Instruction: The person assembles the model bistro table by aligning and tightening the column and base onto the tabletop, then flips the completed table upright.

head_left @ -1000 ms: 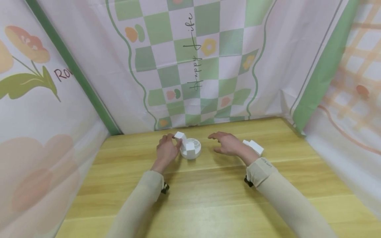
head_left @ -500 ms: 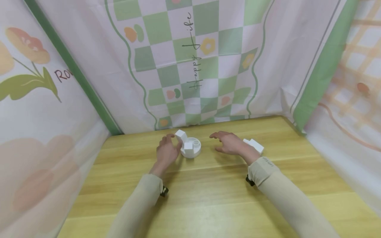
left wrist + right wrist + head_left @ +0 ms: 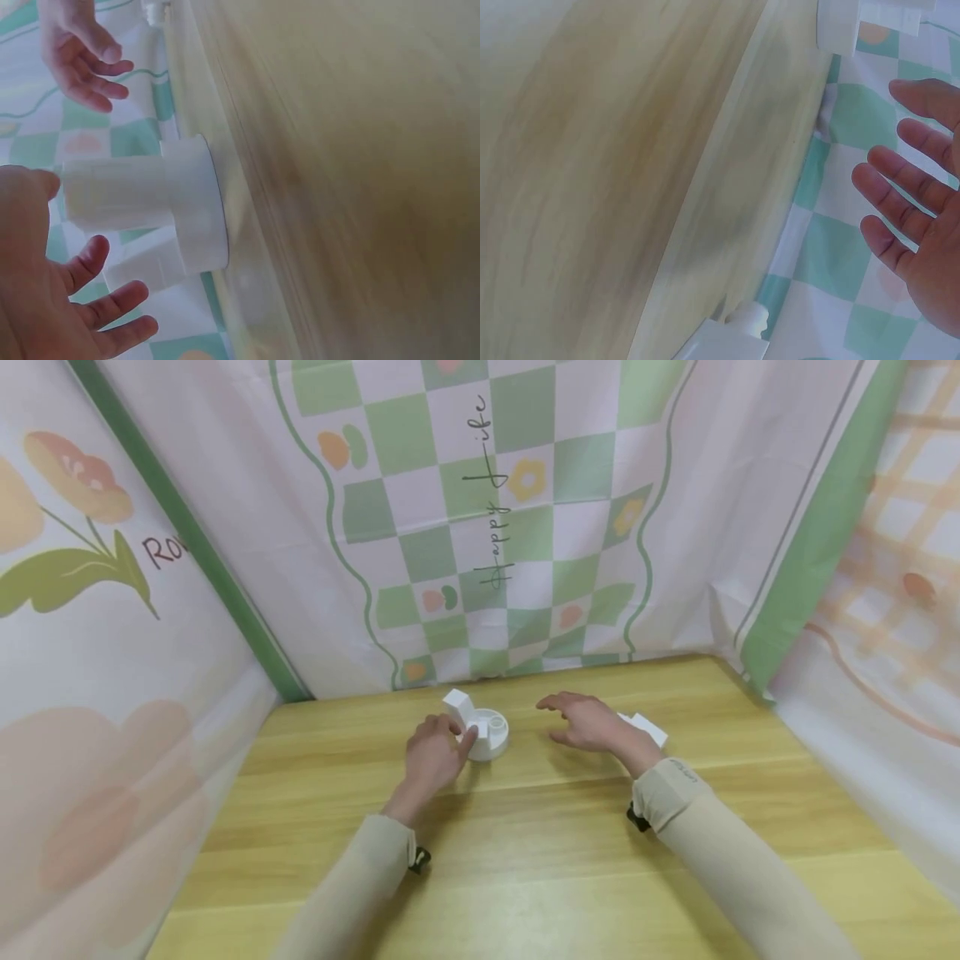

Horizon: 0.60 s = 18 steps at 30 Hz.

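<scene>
A round white base (image 3: 498, 745) stands on the table with two white blocks rising from it. The taller-looking block (image 3: 458, 703) is at its back left, and the other block (image 3: 482, 732) is at the front. My left hand (image 3: 435, 756) is at the front block, thumb and fingers on either side of it. In the left wrist view the fingers are spread, and the thumb tip is right by the top end of the front block (image 3: 112, 191). My right hand (image 3: 588, 724) hovers right of the base with loosely bent fingers and holds nothing.
A white boxy piece (image 3: 649, 732) lies behind my right wrist; the right wrist view shows a ridged white knob (image 3: 748, 319) at its end. The wooden table (image 3: 525, 868) meets a patterned cloth (image 3: 480, 610) along its back edge.
My left hand has shifted from the back-left block slightly toward me and right, to the front block. The back-left block stays on the base. The right hand has barely moved.
</scene>
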### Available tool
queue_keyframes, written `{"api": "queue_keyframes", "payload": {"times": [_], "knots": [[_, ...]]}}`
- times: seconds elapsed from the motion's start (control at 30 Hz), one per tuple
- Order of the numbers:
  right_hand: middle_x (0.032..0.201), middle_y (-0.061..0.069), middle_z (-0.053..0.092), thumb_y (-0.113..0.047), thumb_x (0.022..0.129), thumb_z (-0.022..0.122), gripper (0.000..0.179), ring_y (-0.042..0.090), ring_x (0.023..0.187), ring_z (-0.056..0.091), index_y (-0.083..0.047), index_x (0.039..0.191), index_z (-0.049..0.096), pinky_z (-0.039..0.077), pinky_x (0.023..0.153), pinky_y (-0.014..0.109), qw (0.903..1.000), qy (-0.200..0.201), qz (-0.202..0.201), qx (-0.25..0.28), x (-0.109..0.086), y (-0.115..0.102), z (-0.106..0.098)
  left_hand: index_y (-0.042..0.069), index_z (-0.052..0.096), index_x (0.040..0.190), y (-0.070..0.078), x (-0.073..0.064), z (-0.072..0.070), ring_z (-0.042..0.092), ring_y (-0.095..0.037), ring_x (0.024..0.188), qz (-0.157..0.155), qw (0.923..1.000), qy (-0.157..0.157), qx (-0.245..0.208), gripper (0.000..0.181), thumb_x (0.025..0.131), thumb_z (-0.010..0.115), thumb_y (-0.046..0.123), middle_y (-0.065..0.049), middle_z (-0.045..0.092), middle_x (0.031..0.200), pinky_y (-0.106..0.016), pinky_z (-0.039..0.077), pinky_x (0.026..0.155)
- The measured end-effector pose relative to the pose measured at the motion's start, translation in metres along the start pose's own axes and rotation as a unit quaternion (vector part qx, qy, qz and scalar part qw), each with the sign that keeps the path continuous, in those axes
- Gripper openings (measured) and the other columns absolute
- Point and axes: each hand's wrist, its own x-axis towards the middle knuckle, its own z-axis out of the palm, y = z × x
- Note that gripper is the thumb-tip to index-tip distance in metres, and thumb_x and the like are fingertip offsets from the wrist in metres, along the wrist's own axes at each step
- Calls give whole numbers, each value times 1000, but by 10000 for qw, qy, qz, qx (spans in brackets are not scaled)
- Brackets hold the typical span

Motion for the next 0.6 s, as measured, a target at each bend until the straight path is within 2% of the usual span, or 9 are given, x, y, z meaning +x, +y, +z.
{"api": "queue_keyframes", "payload": {"times": [0.1, 0.3, 0.47, 0.6], "knots": [[131, 17, 62, -24, 91, 70, 53, 33, 114, 63, -10, 140, 53, 54, 95, 51, 10000, 3, 40, -12, -2, 3, 0, 16, 60, 103, 4, 0, 2, 58, -23, 93, 130, 9997, -52, 210, 53, 96, 45, 66, -6, 60, 102, -40, 50, 86], [129, 18, 63, -24, 92, 69, 51, 34, 112, 64, -10, 139, 54, 54, 93, 52, 10000, 13, 72, -64, -5, 8, 1, 15, 57, 102, 9, 0, 1, 55, -21, 91, 106, 9992, -162, 348, 60, 90, 49, 73, -4, 56, 100, -38, 48, 89], [131, 18, 62, -26, 92, 68, 52, 34, 113, 64, -10, 139, 53, 54, 94, 52, 9999, 11, 103, -91, -7, 11, -1, 12, 59, 106, 8, 0, -1, 57, -23, 94, 208, 9992, 22, 338, 55, 92, 53, 65, -6, 60, 103, -40, 50, 87], [135, 17, 61, -26, 93, 68, 52, 34, 114, 64, -10, 140, 52, 54, 94, 52, 9998, -4, 194, -62, -9, 14, -3, 11, 61, 115, 6, 0, -3, 59, -27, 105, 149, 9997, 109, 166, 54, 93, 55, 59, -9, 62, 114, -44, 49, 93]]}}
